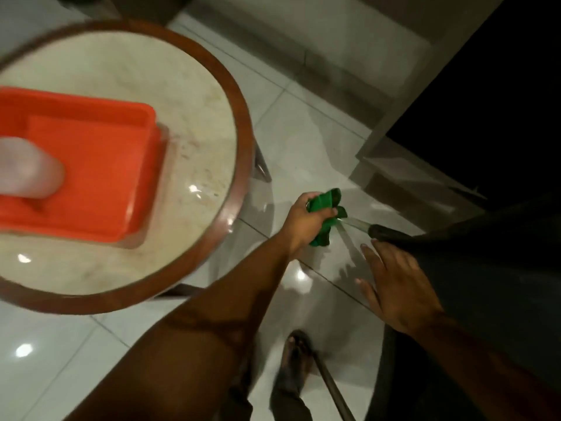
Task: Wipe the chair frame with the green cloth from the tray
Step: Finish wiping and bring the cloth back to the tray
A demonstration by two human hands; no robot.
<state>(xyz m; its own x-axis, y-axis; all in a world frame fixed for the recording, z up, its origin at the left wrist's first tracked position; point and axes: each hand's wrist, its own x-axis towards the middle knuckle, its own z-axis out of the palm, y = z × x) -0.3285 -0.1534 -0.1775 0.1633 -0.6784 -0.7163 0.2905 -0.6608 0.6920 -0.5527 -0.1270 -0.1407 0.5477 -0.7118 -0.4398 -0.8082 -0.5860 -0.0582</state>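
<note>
My left hand (303,218) grips a crumpled green cloth (326,214) and presses it against a shiny metal bar of the chair frame (355,222), low above the floor. The chair's dark seat (473,268) fills the right side. Resting on the seat's edge is my right hand (394,284), flat with fingers spread and holding nothing. An orange tray (100,165) sits on the round table at the left; a pale blurred object (27,168) lies in it.
The round table (239,123) has a pale top and a brown wooden rim, close to my left arm. Glossy white floor tiles (303,141) lie between table and chair. My sandalled foot (296,357) and another chair leg (334,390) show below.
</note>
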